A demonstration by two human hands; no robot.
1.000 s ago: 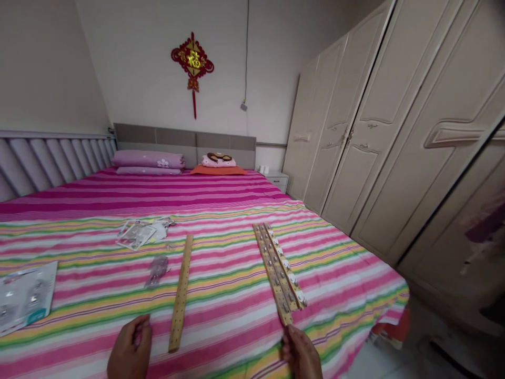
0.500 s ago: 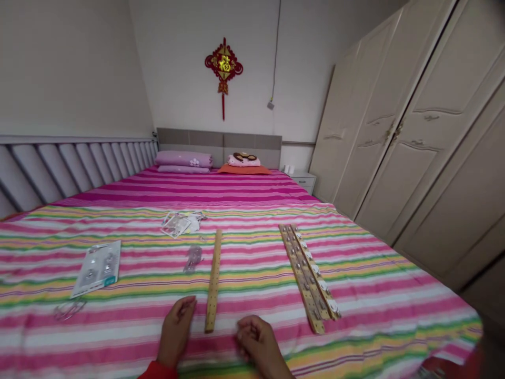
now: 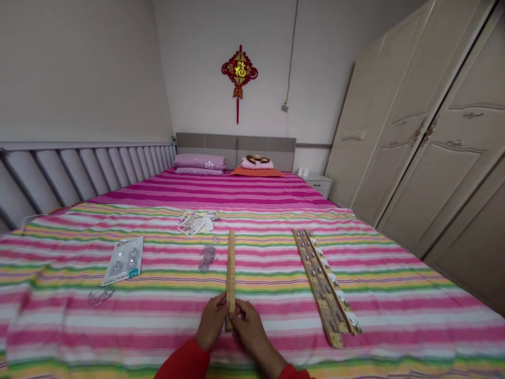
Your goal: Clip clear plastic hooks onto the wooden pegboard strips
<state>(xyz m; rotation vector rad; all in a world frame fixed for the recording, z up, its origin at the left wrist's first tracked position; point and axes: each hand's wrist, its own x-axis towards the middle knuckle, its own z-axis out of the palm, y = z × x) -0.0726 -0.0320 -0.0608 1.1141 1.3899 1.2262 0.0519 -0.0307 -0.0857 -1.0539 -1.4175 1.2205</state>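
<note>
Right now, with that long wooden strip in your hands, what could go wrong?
The long wooden strip is pinched by your left hand and right hand. If its far end swings left, it might knock the small clear bag. The wooden bars with metal fittings lie to the right; those fittings could perhaps snag the striped bedspread.

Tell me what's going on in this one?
A person at a bed has their left hand and right hand on the near end of a perforated wooden strip lying on a striped bedspread. Wooden strips with metal fittings lie to its right, and a carded pack of metal fittings to its left.
</note>
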